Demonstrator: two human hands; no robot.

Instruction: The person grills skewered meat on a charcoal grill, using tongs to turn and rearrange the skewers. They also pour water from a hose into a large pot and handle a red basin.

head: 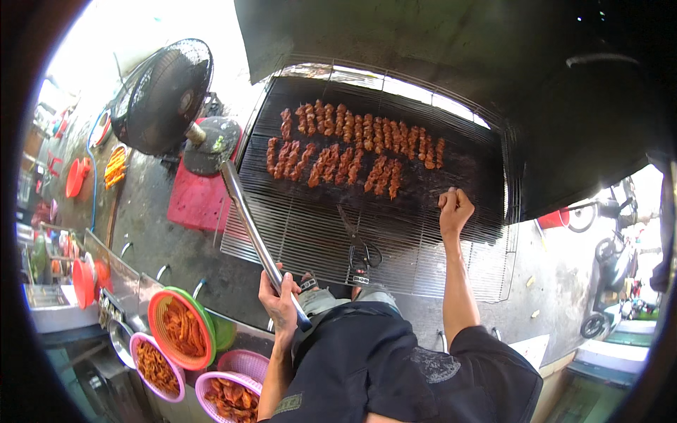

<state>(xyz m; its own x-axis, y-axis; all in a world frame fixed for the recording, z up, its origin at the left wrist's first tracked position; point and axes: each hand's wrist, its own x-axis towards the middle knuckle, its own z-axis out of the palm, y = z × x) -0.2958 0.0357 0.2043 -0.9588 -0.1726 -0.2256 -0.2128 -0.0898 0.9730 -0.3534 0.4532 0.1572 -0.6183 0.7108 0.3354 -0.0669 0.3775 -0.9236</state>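
In my left hand (pixel 280 299) is a pair of long metal tongs (pixel 251 224), slanting up and left past the near left corner of the grill. My right hand (pixel 456 210) is over the right part of the wire grill grate (pixel 296 238), its fingers curled closed with nothing visible in them. Two rows of skewered meat lie on the grate: a far row (pixel 365 129) and a nearer row (pixel 330 164), left of my right hand. Black-handled scissors (pixel 359 246) rest on the grate's near half, blades pointing away from me.
A dark metal hood (pixel 381 37) rises behind the grill. To the left, a black fan (pixel 164 98) stands by a red block (pixel 195 198). Lower left are an orange basket (pixel 156 328), a purple basket (pixel 138 365) and a pink basket (pixel 203 388), each holding meat. Motorbikes (pixel 616 267) stand at right.
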